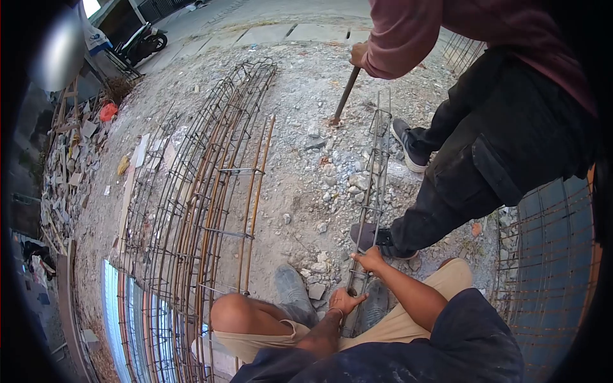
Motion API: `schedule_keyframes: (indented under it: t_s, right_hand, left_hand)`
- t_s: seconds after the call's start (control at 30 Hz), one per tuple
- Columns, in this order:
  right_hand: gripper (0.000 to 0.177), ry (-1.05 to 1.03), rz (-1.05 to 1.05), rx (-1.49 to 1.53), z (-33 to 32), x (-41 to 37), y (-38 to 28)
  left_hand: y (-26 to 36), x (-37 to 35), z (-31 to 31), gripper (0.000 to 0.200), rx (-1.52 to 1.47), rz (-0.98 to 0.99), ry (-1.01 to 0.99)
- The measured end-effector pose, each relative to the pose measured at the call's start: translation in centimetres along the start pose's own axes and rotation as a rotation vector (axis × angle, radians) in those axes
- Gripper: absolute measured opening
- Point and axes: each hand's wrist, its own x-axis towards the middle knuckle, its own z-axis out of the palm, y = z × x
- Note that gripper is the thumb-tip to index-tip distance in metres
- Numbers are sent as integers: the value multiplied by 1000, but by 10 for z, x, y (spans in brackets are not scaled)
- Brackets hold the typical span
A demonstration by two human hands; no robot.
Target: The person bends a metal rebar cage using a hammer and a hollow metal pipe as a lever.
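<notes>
Head camera, one view only, pitched steeply down and forward, close over left hand (345, 300), right hand (370, 259), rebar cage (377, 159)

Outdoor building site on rubble-strewn ground (300, 159).
Long rebar cages (191, 191) lie left of the left grip (345, 299); a narrow rebar cage (377, 172) runs ahead from the right grip (370, 259); broken tiles and scrap (70, 166) pile far to the left.

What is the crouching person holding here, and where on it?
A long, narrow rebar cage lying on the ground. The left grip closes on a bar near its close end; the right grip clasps a bar just farther along.
</notes>
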Motion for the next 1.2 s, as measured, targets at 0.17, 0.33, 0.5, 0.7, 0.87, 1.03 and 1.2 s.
schedule_keyframes:
  t_s: [0.17, 0.33, 0.5, 0.7, 0.87, 1.03, 1.2]
  right_hand:
    - [69, 16, -32, -55, 0, 4, 4]
    - [72, 86, -44, -213, 4, 15, 3]
    - [83, 198, 19, -117, -1, -5, -32]
    - [83, 427, -631, -4, -27, -37, -94]
    - [78, 626, -1067, 98, -66, -33, -208]
    - [51, 385, -1053, 178, -79, -11, -256]
    - [28, 322, -1151, 166, -85, -45, -262]
  left_hand:
    - [-2, 2, 0, 67, 34, -11, -42]
    - [-5, 3, 2, 70, 15, 2, -26]
    - [-11, 7, 7, 69, 28, 10, -12]
    - [3, -7, -4, 70, 39, -16, 2]
    - [-2, -3, 1, 73, 78, -35, 34]
    - [-2, 18, -8, 82, 268, -60, -156]
    - [81, 29, -89, 54, 195, 43, 274]
